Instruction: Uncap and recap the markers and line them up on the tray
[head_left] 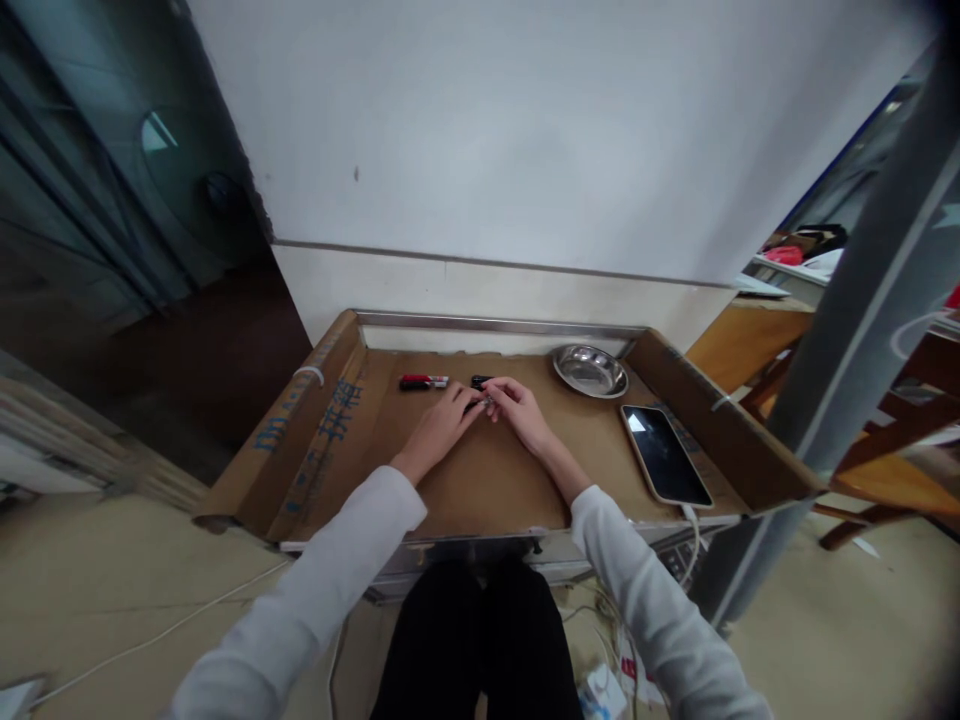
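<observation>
Over the middle of the cardboard surface [491, 480] my two hands meet. The fingers of my left hand [441, 425] close round a small dark object with a shiny end [474, 405], too small to name. My right hand [521, 412] pinches at the shiny end, its fingertips close to those of the left; whether it holds a separate piece is hidden. Just beyond the fingers lies a small black object [480, 381], partly covered by my right hand. A red and black pen-like item [424, 382] with a pale section rests to the left of it.
A round steel dish [591, 372] stands at the back right. Nearer me lies a phone [666, 455] with a white cable [691, 540] plugged in. Raised cardboard flaps border the left and right sides. A white wall [510, 150] rises behind, and a grey post [847, 300] stands at right.
</observation>
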